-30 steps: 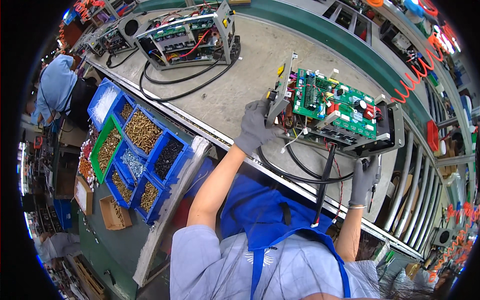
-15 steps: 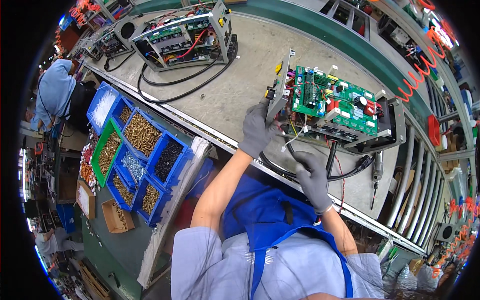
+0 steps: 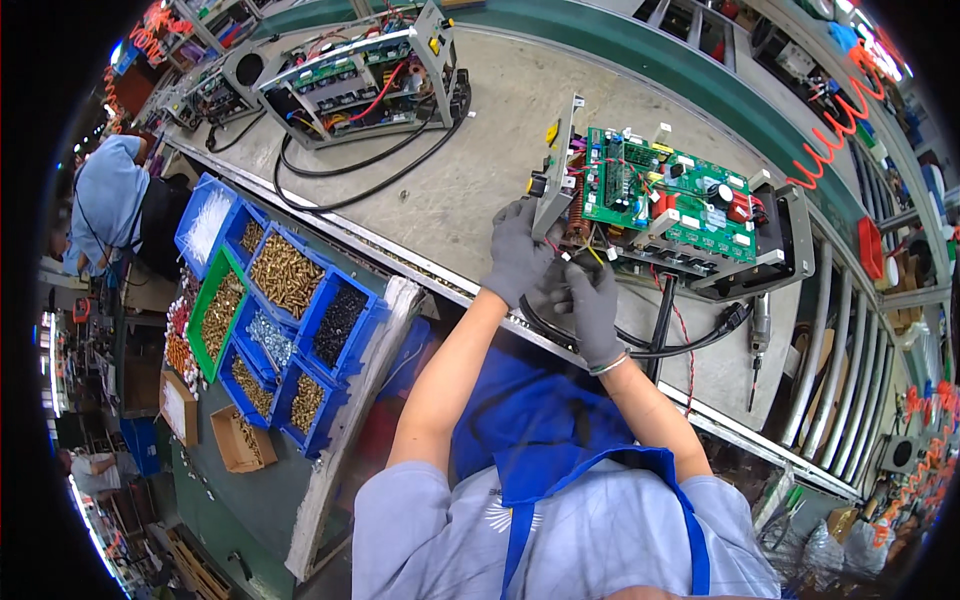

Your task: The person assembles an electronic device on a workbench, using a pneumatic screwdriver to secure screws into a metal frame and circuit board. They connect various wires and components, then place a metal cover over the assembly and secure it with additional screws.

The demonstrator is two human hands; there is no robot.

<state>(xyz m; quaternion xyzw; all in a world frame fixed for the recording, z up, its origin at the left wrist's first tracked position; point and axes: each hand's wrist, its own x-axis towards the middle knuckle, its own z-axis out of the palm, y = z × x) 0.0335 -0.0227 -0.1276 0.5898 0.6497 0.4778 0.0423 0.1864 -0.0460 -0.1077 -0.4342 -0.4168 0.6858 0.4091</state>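
Note:
An open-frame power unit (image 3: 680, 205) with a green circuit board lies on the bench, its grey front panel (image 3: 558, 175) facing left. My left hand (image 3: 517, 252), in a grey glove, is at the panel's lower corner below a black knob (image 3: 537, 186). Its fingers are curled, and what they grip is hidden. Beside it, my gloved right hand (image 3: 594, 312) has its fingertips drawn together close to small loose wires (image 3: 594, 254) under the board's near left corner. Whatever those fingertips hold is too small to make out. A black power cable (image 3: 665, 350) loops beneath the right hand.
A second open unit (image 3: 360, 80) with a coiled black cable (image 3: 330, 208) stands at the back left. Blue bins (image 3: 336, 325) and a green bin (image 3: 218, 312) of fasteners sit left of me. A screwdriver tool (image 3: 760, 335) and metal rollers (image 3: 815, 365) are at right.
My right hand has moved left and up to the small wires, its fingers closing in beside my left hand. The left hand has shifted slightly at the panel's corner.

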